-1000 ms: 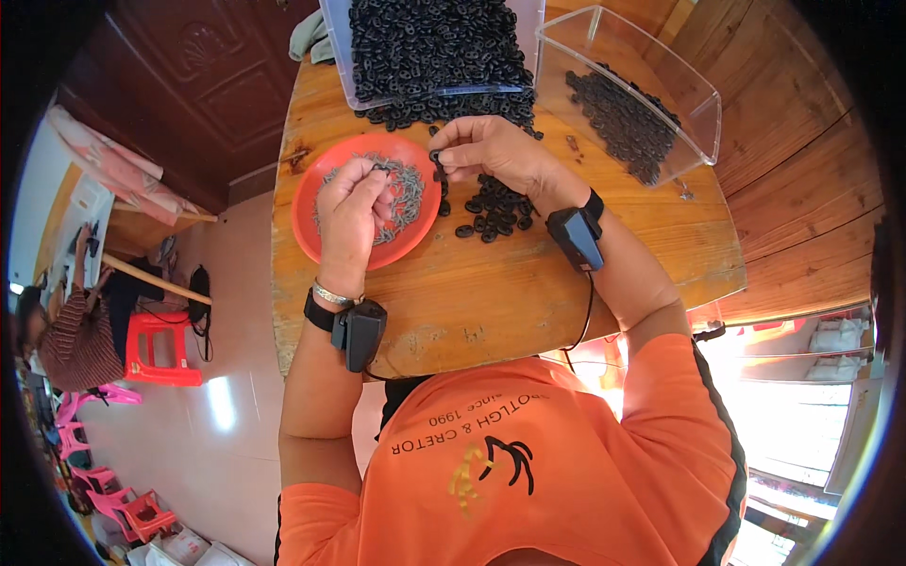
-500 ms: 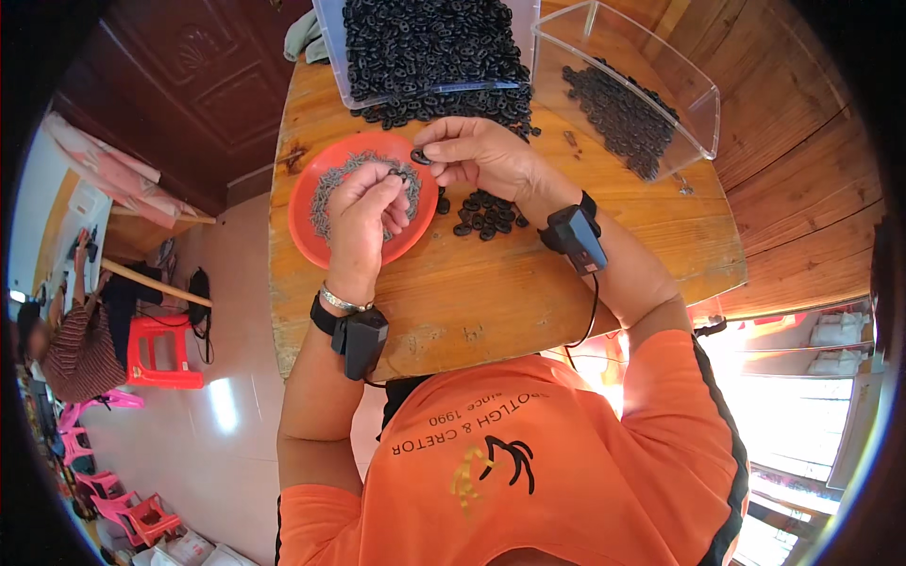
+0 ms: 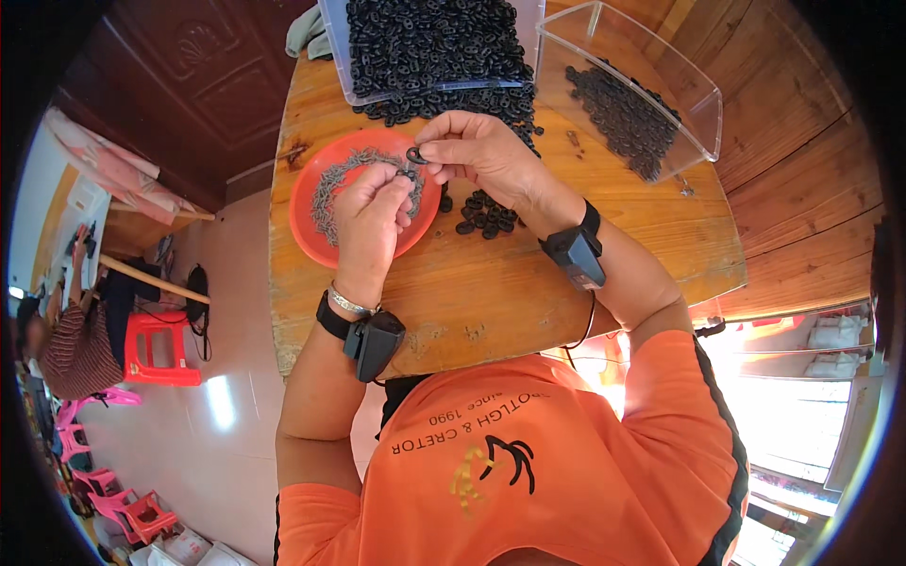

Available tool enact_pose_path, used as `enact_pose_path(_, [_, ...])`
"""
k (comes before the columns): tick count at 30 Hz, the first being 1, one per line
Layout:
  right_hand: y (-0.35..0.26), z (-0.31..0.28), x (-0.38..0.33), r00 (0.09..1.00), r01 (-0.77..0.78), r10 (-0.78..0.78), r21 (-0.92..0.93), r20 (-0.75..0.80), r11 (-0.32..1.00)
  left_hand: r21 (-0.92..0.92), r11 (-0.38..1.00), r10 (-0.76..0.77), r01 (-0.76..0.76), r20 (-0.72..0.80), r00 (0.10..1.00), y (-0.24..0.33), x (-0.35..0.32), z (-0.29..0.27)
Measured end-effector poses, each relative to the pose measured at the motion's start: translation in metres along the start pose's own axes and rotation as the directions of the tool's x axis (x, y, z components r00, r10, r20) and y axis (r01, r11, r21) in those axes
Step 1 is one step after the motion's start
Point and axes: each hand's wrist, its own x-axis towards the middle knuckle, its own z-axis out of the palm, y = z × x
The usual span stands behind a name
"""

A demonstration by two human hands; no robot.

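My right hand [image 3: 486,158] pinches a small black oval piece with holes [image 3: 414,155] between thumb and fingertips. Just left of it and slightly nearer, my left hand [image 3: 371,215] is closed in a pinch, with a small dark bit [image 3: 407,174] showing at its fingertips; its kind is too small to tell. Both hands hover over the right side of an orange-red plate [image 3: 308,239], fingertips close together. Many small grey pieces [image 3: 330,193] lie in the plate. A small heap of black oval pieces [image 3: 488,217] rests on the wood below my right hand.
A translucent bin [image 3: 337,47] on its side spills black oval pieces [image 3: 439,57] onto the wooden table [image 3: 528,297]. Right of it stands a clear box [image 3: 703,146] with dark pieces [image 3: 623,118]. Red stool [image 3: 160,349] and another person [image 3: 85,354] are at left.
My left hand has moved slightly up and right, its fingertips nearer the black piece. My right hand has shifted slightly left and tilted that piece.
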Motion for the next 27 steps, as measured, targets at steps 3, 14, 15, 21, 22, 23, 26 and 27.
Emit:
enact_pose_path(3, [-0.0035, 0.0038, -0.0008, 0.998, 0.041, -0.046, -0.091, -0.053, 0.995, 0.005, 1.000, -0.013, 0.012, 0.026, 1.000, -0.0026, 0.0007, -0.0038])
enact_pose_path(14, [-0.0037, 0.0058, -0.0018, 0.993, 0.109, -0.114, -0.245, -0.007, 0.963, 0.079, 0.997, -0.029, 0.026, 0.042, 0.999, 0.0033, -0.0024, -0.0002])
enact_pose_path(15, [-0.0032, 0.0052, -0.0020, 0.993, 0.109, -0.114, -0.245, -0.008, 0.963, 0.071, 0.997, -0.033, 0.030, 0.046, 0.998, 0.0033, -0.0023, 0.0000])
enact_pose_path(21, [-0.0026, 0.0069, -0.0035, 0.993, 0.121, -0.116, -0.328, 0.037, 0.937, 0.081, 0.996, -0.043, 0.041, 0.019, 0.999, 0.0058, -0.0027, 0.0018])
enact_pose_path(22, [-0.0023, 0.0081, -0.0040, 0.989, 0.150, -0.143, -0.355, 0.045, 0.923, 0.081, 0.996, -0.043, 0.041, 0.018, 0.999, 0.0053, -0.0025, 0.0013])
enact_pose_path(23, [-0.0019, 0.0091, -0.0044, 0.984, 0.177, -0.170, -0.382, 0.054, 0.907, 0.071, 0.997, -0.041, 0.040, 0.020, 0.999, 0.0041, -0.0020, 0.0007])
enact_pose_path(26, [0.0010, 0.0109, -0.0051, 0.972, 0.231, -0.225, -0.455, 0.068, 0.860, 0.037, 0.999, -0.040, 0.039, 0.012, 0.999, 0.0001, 0.0000, -0.0011])
enact_pose_path(27, [0.0023, 0.0112, -0.0055, 0.972, 0.231, -0.225, -0.455, 0.069, 0.860, 0.014, 0.999, -0.040, 0.040, 0.002, 0.999, -0.0008, 0.0003, -0.0017])
